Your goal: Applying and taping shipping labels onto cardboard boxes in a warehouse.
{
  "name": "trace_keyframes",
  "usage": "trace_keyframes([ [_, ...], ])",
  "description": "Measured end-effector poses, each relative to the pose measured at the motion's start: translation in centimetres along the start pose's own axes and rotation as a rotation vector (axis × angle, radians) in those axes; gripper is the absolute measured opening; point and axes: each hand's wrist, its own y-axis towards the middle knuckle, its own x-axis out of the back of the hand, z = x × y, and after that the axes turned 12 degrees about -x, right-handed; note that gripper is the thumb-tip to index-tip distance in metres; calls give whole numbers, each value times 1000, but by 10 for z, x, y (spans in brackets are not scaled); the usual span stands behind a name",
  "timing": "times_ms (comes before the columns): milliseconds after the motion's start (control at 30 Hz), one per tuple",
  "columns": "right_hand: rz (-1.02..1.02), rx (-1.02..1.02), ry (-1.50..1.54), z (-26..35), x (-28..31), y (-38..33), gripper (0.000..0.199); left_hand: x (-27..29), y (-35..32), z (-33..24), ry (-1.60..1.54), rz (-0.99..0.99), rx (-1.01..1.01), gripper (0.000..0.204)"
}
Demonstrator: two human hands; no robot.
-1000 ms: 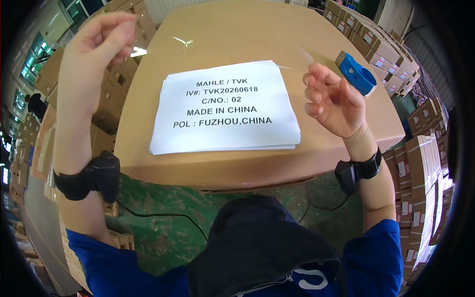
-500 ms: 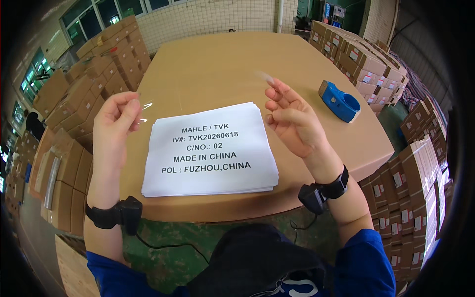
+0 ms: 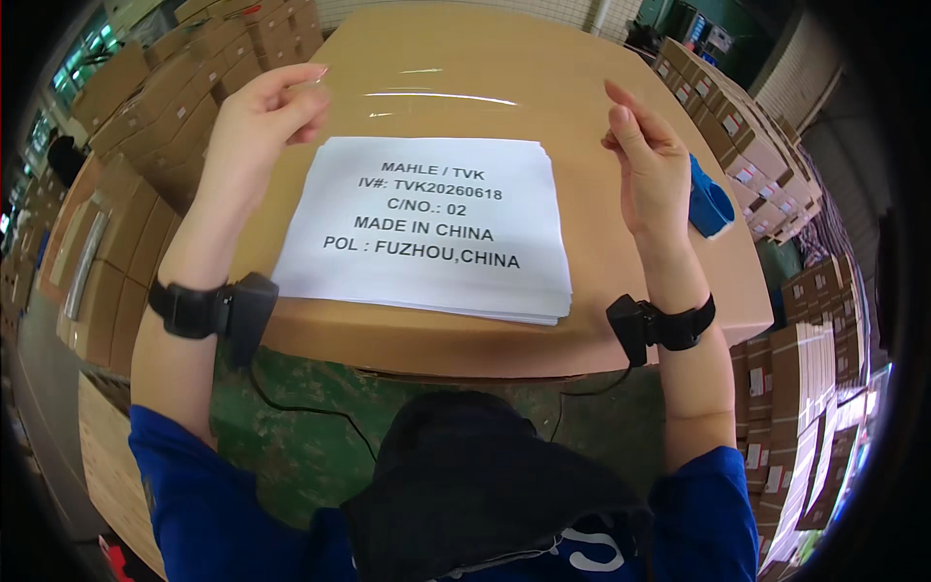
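Note:
Between my two hands a strip of clear tape (image 3: 441,96) is stretched, showing mainly as bright glints over the cardboard. My left hand (image 3: 281,107) pinches what looks like its left end, beyond the paper's far left corner. At the other end, my right hand (image 3: 648,145) has thumb and forefinger closed, its grip partly hidden. Below the strip lies a stack of white printed sheets (image 3: 417,281) on a large cardboard box (image 3: 465,344). A blue tape dispenser (image 3: 713,202) rests on the box just right of my right hand, which partly covers it.
Stacked cartons (image 3: 145,107) stand to the left, with more stacked cartons (image 3: 737,145) at the back right and others (image 3: 790,407) at the near right. Black wrist straps (image 3: 194,308) with thin cables are on both forearms. Green floor (image 3: 310,388) shows before the box.
My hands have moved farther apart, the right one outward toward the dispenser, and the tape glints now span the space between them. The view has tilted, so the paper appears higher.

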Motion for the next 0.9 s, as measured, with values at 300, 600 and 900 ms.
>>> trace_keyframes([
  [300, 75, -217, -155, -17, -17, 3, 25, 18, 3, 35, -56, 73, 198, 31],
  [600, 243, -153, -255, 1, 0, 15, 14, 19, 9, 31, -282, 102, 409, 16],
  [900, 339, -336, -424, -11, 7, 30, 19, 18, 40, 51, 107, 323, 456, 19],
])
